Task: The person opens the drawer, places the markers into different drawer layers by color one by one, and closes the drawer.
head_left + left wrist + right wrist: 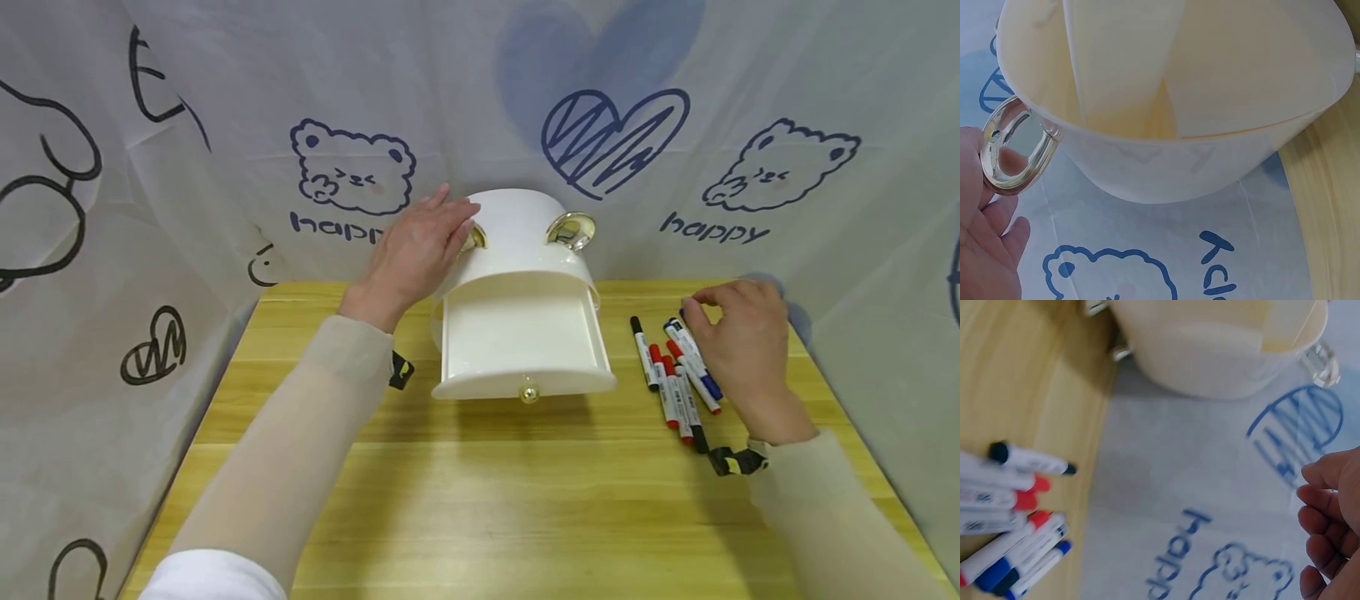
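A white desk organizer [517, 225] with gold ear-shaped rings stands at the back of the table, its drawer [521, 385] pulled out and bare inside. My left hand [420, 250] rests against its left side, fingers fairly straight. In the left wrist view the left hand [991, 237] touches the gold ear [1019, 147], partly hidden behind it. Over the far end of several whiteboard markers [678, 375] hovers my right hand [742, 342], its fingers loosely bent. Nothing shows between the fingers of the right hand [1329, 525] in the right wrist view.
The markers, with black, red and blue caps, lie in a loose pile on the wooden table [510, 500], right of the drawer. A patterned cloth [480, 100] hangs behind and at both sides. The organizer's top has divided compartments [1129, 100].
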Demonstrator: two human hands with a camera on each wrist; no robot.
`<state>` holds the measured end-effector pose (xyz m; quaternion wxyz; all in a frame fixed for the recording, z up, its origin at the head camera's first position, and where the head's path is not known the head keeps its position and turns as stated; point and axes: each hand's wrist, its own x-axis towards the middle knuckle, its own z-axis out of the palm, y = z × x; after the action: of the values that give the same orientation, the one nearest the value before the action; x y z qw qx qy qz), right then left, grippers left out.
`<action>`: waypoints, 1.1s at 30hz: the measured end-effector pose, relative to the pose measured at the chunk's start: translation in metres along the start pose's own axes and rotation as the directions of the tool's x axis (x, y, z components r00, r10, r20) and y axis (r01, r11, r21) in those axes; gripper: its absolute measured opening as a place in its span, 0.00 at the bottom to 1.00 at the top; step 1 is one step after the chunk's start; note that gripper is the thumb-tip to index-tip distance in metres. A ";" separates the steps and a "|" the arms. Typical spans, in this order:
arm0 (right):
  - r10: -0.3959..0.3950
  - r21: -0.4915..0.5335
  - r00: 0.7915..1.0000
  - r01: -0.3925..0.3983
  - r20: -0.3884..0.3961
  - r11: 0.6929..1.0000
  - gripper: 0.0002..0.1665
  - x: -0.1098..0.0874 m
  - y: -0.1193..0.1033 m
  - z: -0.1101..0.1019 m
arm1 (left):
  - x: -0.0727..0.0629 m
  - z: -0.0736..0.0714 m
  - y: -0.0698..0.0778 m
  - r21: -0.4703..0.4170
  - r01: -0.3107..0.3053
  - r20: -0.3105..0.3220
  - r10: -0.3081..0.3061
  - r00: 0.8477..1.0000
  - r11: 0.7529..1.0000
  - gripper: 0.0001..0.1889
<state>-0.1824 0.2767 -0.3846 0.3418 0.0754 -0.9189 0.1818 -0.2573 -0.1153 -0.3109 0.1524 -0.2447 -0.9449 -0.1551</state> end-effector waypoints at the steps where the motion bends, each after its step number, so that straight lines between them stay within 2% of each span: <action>1: 0.009 -0.005 1.000 -0.009 -0.003 1.000 0.13 -0.003 0.005 0.000 | 0.000 0.000 0.000 -0.002 0.002 0.001 -0.002 1.000 1.000 0.23; 7: 0.086 -0.061 0.996 -0.085 0.020 0.995 0.15 -0.020 0.035 0.002 | -0.001 0.000 0.002 -0.006 0.014 -0.001 -0.014 1.000 1.000 0.23; 12: 0.141 -0.089 0.989 -0.137 0.035 0.987 0.16 -0.032 0.057 -0.001 | -0.001 0.000 0.001 -0.008 -0.001 -0.022 0.001 1.000 1.000 0.22; 20: 0.242 -0.165 0.967 -0.227 0.077 0.960 0.21 -0.040 0.071 -0.003 | -0.001 0.001 0.002 -0.020 0.001 -0.024 -0.002 1.000 1.000 0.23; 26: 0.273 -0.192 0.955 -0.249 0.112 0.949 0.22 -0.047 0.087 -0.003 | -0.003 -0.001 0.003 -0.017 0.002 -0.021 -0.002 1.000 1.000 0.23; 29: 0.310 -0.213 0.935 -0.272 0.171 0.939 0.23 -0.053 0.098 -0.005 | -0.003 -0.001 0.003 -0.014 -0.002 -0.018 0.002 1.000 1.000 0.23; 33: 0.375 -0.266 0.889 -0.307 0.262 0.914 0.27 -0.063 0.111 -0.005 | -0.002 -0.001 0.003 -0.011 -0.009 -0.014 0.009 1.000 1.000 0.23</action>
<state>-0.1609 0.3823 -0.4536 0.1630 -0.0985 -0.9739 0.1237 -0.2538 -0.1140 -0.3106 0.1583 -0.2489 -0.9418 -0.1613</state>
